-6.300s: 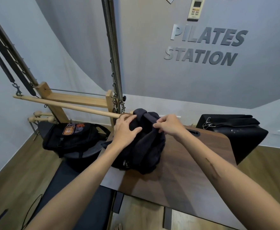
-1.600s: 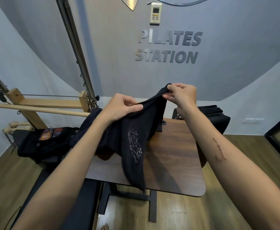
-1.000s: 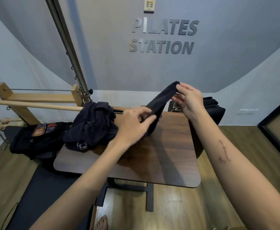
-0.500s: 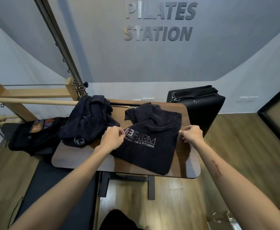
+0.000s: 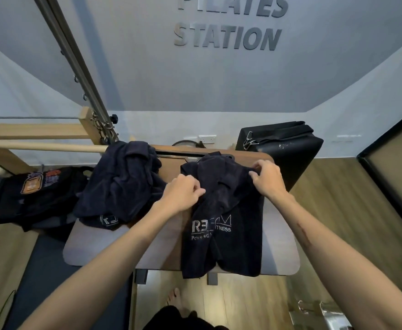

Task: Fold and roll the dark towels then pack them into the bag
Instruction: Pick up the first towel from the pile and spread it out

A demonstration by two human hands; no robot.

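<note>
Frame centre: left hand (image 5: 183,194) and right hand (image 5: 267,178), each grip pinching dark towel (image 5: 223,225) on tabletop (image 5: 281,256).

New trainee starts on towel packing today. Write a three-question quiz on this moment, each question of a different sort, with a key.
1. True or false: the left hand and the right hand both grip the towel with white lettering.

2. Multiple choice: where is the crumpled pile of dark towels?
A. On the floor by the foot
B. On the left part of the wooden table
C. Inside the black bag

3. Fill the gap: the black bag with the orange patch lies to the ____ of the table.

Key: 1 true; 2 B; 3 left.
</note>
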